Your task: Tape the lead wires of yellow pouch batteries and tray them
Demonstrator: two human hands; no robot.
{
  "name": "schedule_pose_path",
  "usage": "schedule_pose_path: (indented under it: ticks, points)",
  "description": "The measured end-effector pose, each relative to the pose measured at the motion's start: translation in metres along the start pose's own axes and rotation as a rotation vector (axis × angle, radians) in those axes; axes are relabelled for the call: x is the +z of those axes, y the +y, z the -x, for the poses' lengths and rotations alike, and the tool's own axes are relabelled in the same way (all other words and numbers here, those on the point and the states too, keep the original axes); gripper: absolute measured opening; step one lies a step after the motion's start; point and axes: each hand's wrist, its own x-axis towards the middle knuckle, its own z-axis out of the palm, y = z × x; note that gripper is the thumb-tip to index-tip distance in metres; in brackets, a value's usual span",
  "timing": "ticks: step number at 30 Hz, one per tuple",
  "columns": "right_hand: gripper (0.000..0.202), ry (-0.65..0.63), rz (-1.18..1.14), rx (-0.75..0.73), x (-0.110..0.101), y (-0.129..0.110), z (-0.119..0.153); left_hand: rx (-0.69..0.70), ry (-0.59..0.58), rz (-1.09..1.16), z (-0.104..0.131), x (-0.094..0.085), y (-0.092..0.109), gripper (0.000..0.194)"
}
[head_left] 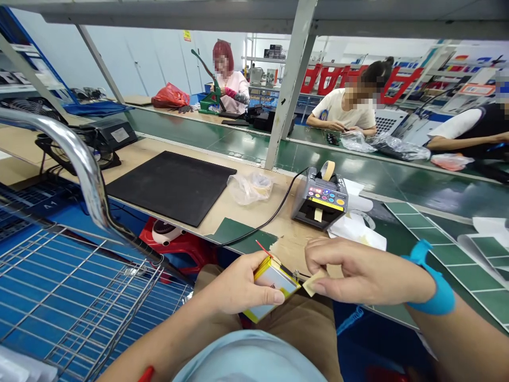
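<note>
Our left hand (250, 284) grasps a silver-and-yellow battery pack (277, 280) above our lap, thumb across its face, while our right hand (352, 270) pinches a short piece of masking tape (313, 283) just beside the pack's near-right corner. We judge that the tape could fold onto itself or cling to our fingertips, since we hold it by so little; it could also land crooked if the pack tips in our one-handed grip. The thin red wire (263, 248) sticks up from the upper edge and might snag or get trapped under the tape, and too hard a squeeze could dent a soft cell. With no bench beneath it, a slip would drop the pack to our lap or the floor. On the brown worktop (217, 213) we have a black mat (175, 185), a crumpled plastic bag (248, 188) and a tape dispenser (320, 199), a cut strip at its mouth. Beyond runs a green conveyor belt (234, 144), with three co-workers seated across it; a wire rack (79, 297) stands at our left.
</note>
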Motion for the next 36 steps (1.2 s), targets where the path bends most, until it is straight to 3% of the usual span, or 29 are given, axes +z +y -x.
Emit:
schedule_pose_path:
  ticks: [7, 20, 28, 30, 32, 34, 36]
  points:
    - [0.022, -0.006, 0.042, -0.103, 0.004, 0.003, -0.014, 0.028, -0.012, -0.085, -0.001, 0.002, 0.002, 0.031]
    - [0.022, -0.011, 0.102, -0.061, 0.007, 0.008, -0.014, -0.008, 0.013, -0.095, -0.004, 0.007, 0.007, 0.029]
    - [0.016, 0.077, 0.345, -0.024, 0.011, 0.000, -0.013, -0.008, 0.029, -0.238, -0.003, 0.007, 0.006, 0.029]
    - [0.007, 0.137, 0.321, 0.071, 0.013, 0.000, -0.008, 0.030, 0.080, -0.299, -0.002, 0.007, 0.005, 0.030]
    - [0.022, 0.302, 0.201, 0.204, 0.018, 0.004, -0.001, 0.087, 0.166, -0.362, -0.001, 0.006, 0.004, 0.031]
    - [0.046, 0.538, -0.055, 0.303, 0.028, 0.011, 0.004, 0.143, 0.264, -0.427, -0.001, 0.005, 0.003, 0.031]
    - [0.050, 0.722, -0.455, 0.315, 0.044, 0.019, 0.003, 0.198, 0.331, -0.483, -0.002, 0.005, 0.002, 0.031]
